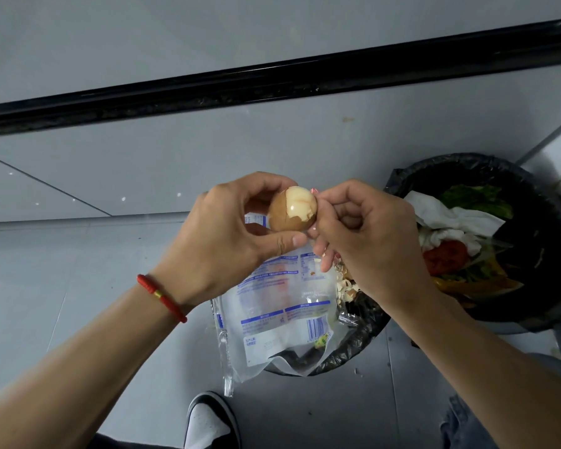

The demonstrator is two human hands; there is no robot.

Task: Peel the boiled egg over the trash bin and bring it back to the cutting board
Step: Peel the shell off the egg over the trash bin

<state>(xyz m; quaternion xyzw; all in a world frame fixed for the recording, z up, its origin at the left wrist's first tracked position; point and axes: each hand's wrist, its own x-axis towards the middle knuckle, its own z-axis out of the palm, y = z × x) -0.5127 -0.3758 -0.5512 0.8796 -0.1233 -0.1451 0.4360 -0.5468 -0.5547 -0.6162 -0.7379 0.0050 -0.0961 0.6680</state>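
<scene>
A boiled egg (291, 209) is held in mid-air in my left hand (227, 234), pinched between thumb and fingers. Its left part still carries brown shell; the upper right shows bare pale egg. My right hand (366, 241) touches the egg's right side, fingertips curled at the shell's torn edge. Below the hands stands a trash bin with a black liner (353, 351), partly covered by a clear plastic package (279, 322). Shell bits (345, 288) lie on the rubbish there. No cutting board is in view.
A second black-lined bin (538, 202) at the right holds crumpled tissue, greens and a red tomato piece. The floor is grey tile, with a black strip along a cabinet base at the top. My shoe (208, 422) stands just below the bins.
</scene>
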